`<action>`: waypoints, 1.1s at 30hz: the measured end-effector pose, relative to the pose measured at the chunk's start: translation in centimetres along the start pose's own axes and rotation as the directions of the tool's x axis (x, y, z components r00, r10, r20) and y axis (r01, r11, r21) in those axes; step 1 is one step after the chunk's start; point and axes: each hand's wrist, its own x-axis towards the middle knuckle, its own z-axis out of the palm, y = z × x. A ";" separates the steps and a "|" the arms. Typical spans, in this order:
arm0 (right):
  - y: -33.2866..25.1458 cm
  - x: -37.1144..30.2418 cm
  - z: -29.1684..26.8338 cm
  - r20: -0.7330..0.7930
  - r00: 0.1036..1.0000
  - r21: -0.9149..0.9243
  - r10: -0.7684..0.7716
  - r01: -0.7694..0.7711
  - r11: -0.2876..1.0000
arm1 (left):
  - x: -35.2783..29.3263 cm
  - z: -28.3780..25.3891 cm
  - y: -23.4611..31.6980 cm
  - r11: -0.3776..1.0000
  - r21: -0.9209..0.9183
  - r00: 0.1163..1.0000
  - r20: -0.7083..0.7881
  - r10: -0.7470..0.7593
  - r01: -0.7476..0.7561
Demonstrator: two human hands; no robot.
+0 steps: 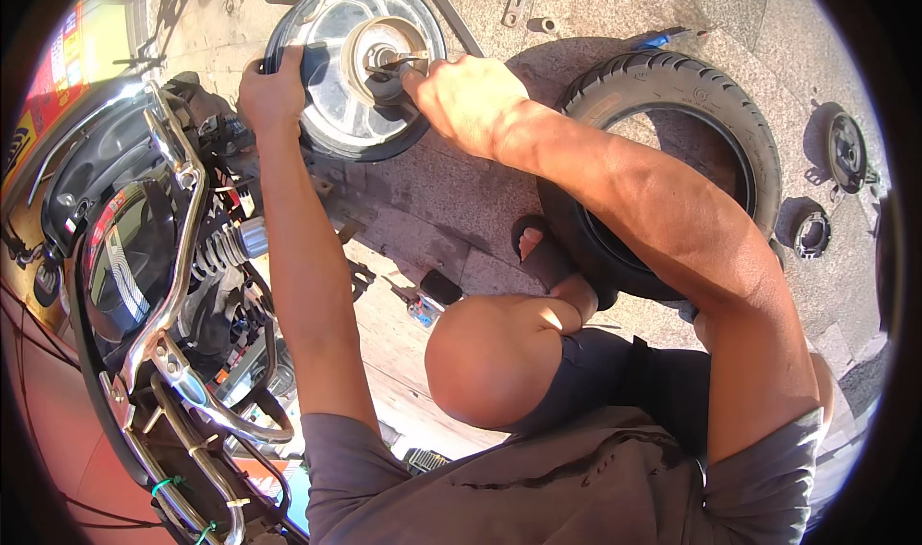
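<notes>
A round metal wheel rim [325, 94] with a dark outer edge and a raised hub stands tilted at the top, left of the middle. My left hand [274, 94] grips the left edge of this rim, thumb over its face. At the hub, my right hand [468, 98] is closed, its fingertips by the axle [380, 57]. A small dark piece shows at those fingertips; I cannot make out its kind.
A black tyre [759, 151] lies right of my right forearm. Beyond it lie a round metal plate [846, 151] and a dark ring [812, 233]. On the left stands a motorbike with a chrome bar [192, 204]. A blue-handled tool [658, 40] lies behind the tyre.
</notes>
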 end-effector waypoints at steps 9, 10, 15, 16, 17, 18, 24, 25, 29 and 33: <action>-1.6 0.6 -0.5 0.064 0.995 0.049 0.081 -0.084 0.995 | 0.0 0.6 0.1 0.996 0.094 1.000 0.002 -0.001 0.001; -1.4 0.5 -0.7 0.082 0.996 0.046 0.027 -0.031 0.998 | -0.2 0.4 0.5 0.991 0.135 1.000 0.018 -0.019 0.016; -1.4 0.7 -1.5 0.024 0.993 0.009 0.118 -0.118 0.993 | -1.3 0.0 2.2 0.993 0.115 0.999 0.038 -0.021 0.016; -1.5 0.6 -1.0 0.031 0.995 -0.012 0.098 -0.098 0.995 | -1.3 0.0 2.4 0.990 0.141 0.998 0.055 -0.034 0.026; -1.5 0.4 -0.7 0.038 0.996 -0.033 0.079 -0.078 0.996 | -1.5 0.1 2.4 0.989 0.143 0.999 0.030 -0.025 0.020; -1.5 0.4 -0.8 0.048 0.997 -0.022 0.063 -0.062 0.998 | -1.6 0.1 2.3 0.990 0.143 1.000 -0.002 -0.017 0.017; -1.6 0.3 -0.9 0.031 0.994 0.025 0.109 -0.110 0.994 | -1.2 0.5 1.7 0.993 0.121 0.999 -0.035 0.009 -0.005; -1.8 -0.2 -1.0 0.062 0.995 0.012 0.072 -0.073 0.997 | -1.2 0.5 1.6 0.992 0.125 0.999 -0.035 0.011 -0.006; -1.4 -0.2 -1.3 0.007 0.995 0.073 0.101 -0.102 0.992 | -1.5 0.6 1.7 0.997 0.081 0.999 -0.030 0.014 -0.011; -1.1 -0.4 -0.8 0.066 0.995 -0.041 0.076 -0.074 0.996 | -1.6 0.5 1.8 0.993 0.115 1.000 -0.016 0.004 -0.002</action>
